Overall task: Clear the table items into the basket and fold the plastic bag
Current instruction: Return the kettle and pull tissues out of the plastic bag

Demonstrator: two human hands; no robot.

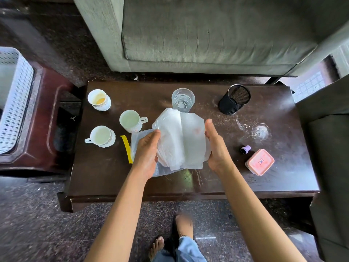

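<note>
The plastic bag (181, 140) hangs between both hands just above the middle of the worktop (245, 186), partly folded, with a crease down its middle and loose layers uneven at the bottom. The left hand (147, 150) grips the left edge, fingers curled over it. The right hand (217, 148) lies against the right edge, thumb straight up; its fingers are hidden behind the bag, so I cannot tell whether they clasp it. To fold well, I judge it best to lay the bag flat, press the air out, square the bottom edges, then bring one side over along the crease. The glass (182, 100) of water stands just behind the bag and a cup (131, 121) just left, so the film should stay low and away from both. The basket (15, 99) sits well apart at far left
</note>
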